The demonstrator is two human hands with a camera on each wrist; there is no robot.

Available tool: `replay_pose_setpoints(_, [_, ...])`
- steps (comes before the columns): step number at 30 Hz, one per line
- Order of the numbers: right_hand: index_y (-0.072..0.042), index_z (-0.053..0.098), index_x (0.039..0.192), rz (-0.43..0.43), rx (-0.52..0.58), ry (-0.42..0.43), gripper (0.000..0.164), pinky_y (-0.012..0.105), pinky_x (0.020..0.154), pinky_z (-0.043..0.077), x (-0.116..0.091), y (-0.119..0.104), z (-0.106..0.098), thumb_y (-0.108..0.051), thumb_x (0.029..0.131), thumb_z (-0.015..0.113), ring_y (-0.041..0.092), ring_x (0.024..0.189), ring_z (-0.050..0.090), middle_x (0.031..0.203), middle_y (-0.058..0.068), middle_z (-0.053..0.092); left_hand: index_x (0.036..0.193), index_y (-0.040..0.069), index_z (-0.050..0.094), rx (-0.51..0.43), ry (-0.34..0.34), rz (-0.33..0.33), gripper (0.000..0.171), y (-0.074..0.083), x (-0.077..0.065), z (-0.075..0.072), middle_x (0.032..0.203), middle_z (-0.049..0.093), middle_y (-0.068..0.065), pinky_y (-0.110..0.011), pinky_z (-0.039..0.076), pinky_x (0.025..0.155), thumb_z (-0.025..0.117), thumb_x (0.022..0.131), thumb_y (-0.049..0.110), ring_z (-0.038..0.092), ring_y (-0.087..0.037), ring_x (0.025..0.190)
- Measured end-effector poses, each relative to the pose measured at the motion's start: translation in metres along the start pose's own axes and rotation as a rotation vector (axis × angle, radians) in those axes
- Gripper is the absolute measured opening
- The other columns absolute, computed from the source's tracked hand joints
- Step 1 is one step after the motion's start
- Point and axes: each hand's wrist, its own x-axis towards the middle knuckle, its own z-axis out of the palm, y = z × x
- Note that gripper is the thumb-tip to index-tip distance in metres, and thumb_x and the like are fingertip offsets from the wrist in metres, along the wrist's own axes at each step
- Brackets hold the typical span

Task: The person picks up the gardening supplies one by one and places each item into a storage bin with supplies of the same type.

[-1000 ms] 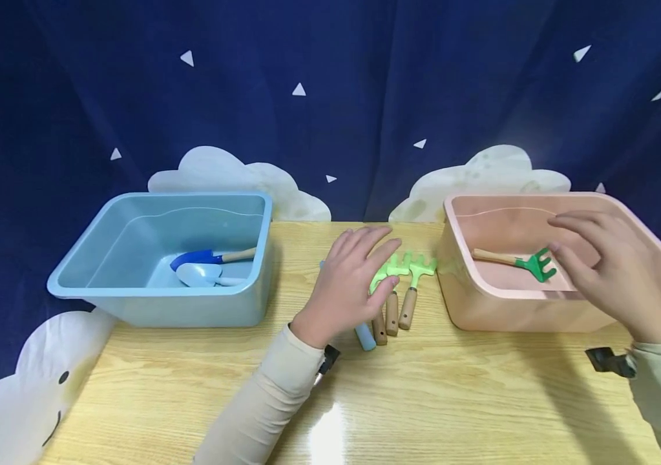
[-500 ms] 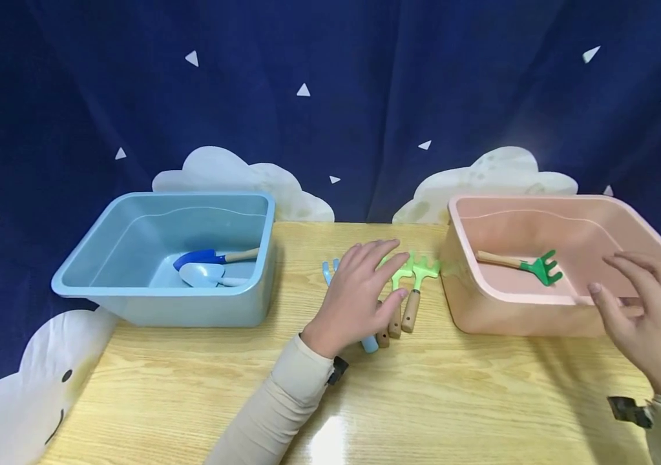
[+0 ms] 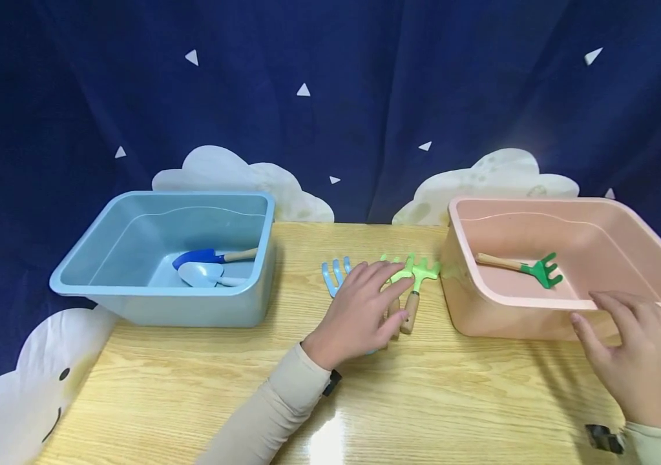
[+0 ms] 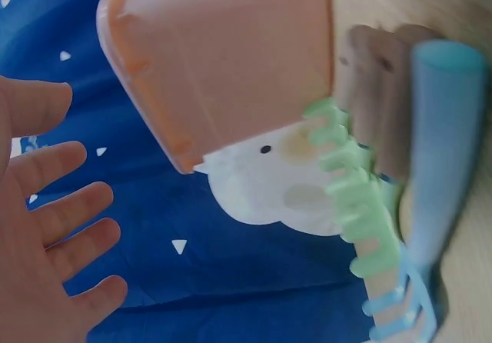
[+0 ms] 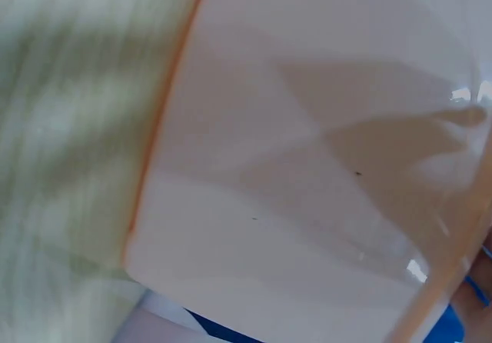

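Observation:
My left hand (image 3: 362, 310) hovers over a small group of hand rakes on the table, its fingers spread and loosely bent in the left wrist view. Under it lie a light blue rake (image 3: 336, 278) and several light green rakes (image 3: 423, 271) with wooden handles; the hand partly covers them in the head view. Nothing shows between its fingers. My right hand (image 3: 635, 361) is at the front rim of the pink bin (image 3: 539, 316), fingers relaxed and holding nothing visible. Inside that bin lies a dark green rake (image 3: 542, 271) with a wooden handle.
On the left stands a blue bin (image 3: 190, 310) holding a dark blue trowel (image 3: 196, 257) and a pale blue trowel (image 3: 199, 274). Behind both bins hangs a dark blue curtain (image 3: 342, 97) with white triangles and clouds. The wooden table (image 3: 452, 400) stretches in front.
My right hand has drawn back from over the pink bin to its front rim. The left hand has shifted slightly right and nearer, uncovering the light blue rake's tines.

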Motion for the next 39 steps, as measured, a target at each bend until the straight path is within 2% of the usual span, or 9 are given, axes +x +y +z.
replay_pose_setpoints(7, [0.01, 0.068, 0.107, 0.031, 0.014, 0.151, 0.073, 0.025, 0.113, 0.029, -0.008, -0.003, 0.01, -0.06, 0.091, 0.058, 0.055, 0.104, 0.051, 0.109, 0.034, 0.061, 0.133, 0.02, 0.061, 0.009, -0.073, 0.012, 0.04, -0.012, -0.017, 0.0, 0.142, 0.057, -0.004, -0.045, 0.037, 0.115, 0.058, 0.095, 0.033, 0.051, -0.024, 0.133])
replay_pose_setpoints(13, [0.009, 0.068, 0.109, 0.049, 0.037, 0.247, 0.074, 0.023, 0.109, 0.033, -0.007, -0.005, 0.018, -0.061, 0.087, 0.063, 0.05, 0.104, 0.055, 0.101, 0.033, 0.063, 0.133, 0.02, 0.062, 0.009, -0.111, -0.01, 0.039, -0.023, -0.031, -0.001, 0.143, 0.056, -0.005, -0.046, 0.037, 0.115, 0.058, 0.096, 0.033, 0.051, -0.025, 0.134])
replay_pose_setpoints(17, [0.007, 0.07, 0.102, -0.004, 0.065, 0.312, 0.068, 0.035, 0.11, 0.039, -0.005, -0.005, 0.025, -0.059, 0.086, 0.066, 0.052, 0.098, 0.055, 0.1, 0.031, 0.064, 0.133, 0.019, 0.062, 0.01, -0.152, -0.018, 0.04, -0.03, -0.041, 0.0, 0.142, 0.056, -0.006, -0.046, 0.039, 0.113, 0.059, 0.096, 0.033, 0.051, -0.025, 0.133])
replay_pose_setpoints(20, [0.007, 0.07, 0.099, -0.003, 0.098, 0.363, 0.066, 0.044, 0.11, 0.039, -0.005, -0.006, 0.032, -0.058, 0.085, 0.069, 0.051, 0.099, 0.056, 0.101, 0.03, 0.065, 0.133, 0.019, 0.061, -0.004, -0.178, -0.032, 0.039, -0.035, -0.046, 0.0, 0.141, 0.056, -0.005, -0.046, 0.039, 0.112, 0.059, 0.096, 0.032, 0.051, -0.025, 0.133])
replay_pose_setpoints(24, [0.007, 0.07, 0.095, 0.015, 0.137, 0.443, 0.063, 0.045, 0.108, 0.04, -0.004, -0.008, 0.04, -0.055, 0.083, 0.072, 0.046, 0.103, 0.059, 0.1, 0.027, 0.066, 0.134, 0.018, 0.061, -0.011, -0.178, -0.058, 0.04, -0.042, -0.052, -0.004, 0.141, 0.056, -0.005, -0.046, 0.04, 0.112, 0.06, 0.096, 0.033, 0.052, -0.026, 0.133])
replay_pose_setpoints(30, [0.005, 0.066, 0.094, -0.016, 0.074, 0.503, 0.062, 0.048, 0.109, 0.04, -0.001, -0.012, 0.045, -0.056, 0.088, 0.066, 0.045, 0.103, 0.059, 0.097, 0.028, 0.062, 0.134, 0.017, 0.062, -0.048, -0.143, -0.116, 0.042, -0.05, -0.055, -0.007, 0.144, 0.056, -0.007, -0.047, 0.04, 0.113, 0.062, 0.095, 0.032, 0.051, -0.028, 0.135])
replay_pose_setpoints(34, [0.004, 0.066, 0.093, -0.008, 0.063, 0.551, 0.062, 0.051, 0.109, 0.04, 0.0, -0.017, 0.046, -0.057, 0.09, 0.063, 0.043, 0.103, 0.06, 0.096, 0.027, 0.062, 0.134, 0.015, 0.062, -0.088, -0.147, -0.133, 0.041, -0.052, -0.055, -0.004, 0.144, 0.055, -0.009, -0.051, 0.041, 0.111, 0.061, 0.096, 0.031, 0.051, -0.029, 0.135])
replay_pose_setpoints(39, [0.004, 0.069, 0.091, 0.023, 0.041, 0.563, 0.064, 0.052, 0.11, 0.039, -0.002, -0.014, 0.046, -0.06, 0.09, 0.06, 0.043, 0.103, 0.06, 0.096, 0.027, 0.062, 0.135, 0.017, 0.061, -0.1, -0.175, -0.151, 0.041, -0.055, -0.057, 0.002, 0.144, 0.056, -0.008, -0.05, 0.044, 0.109, 0.061, 0.096, 0.03, 0.052, -0.027, 0.134])
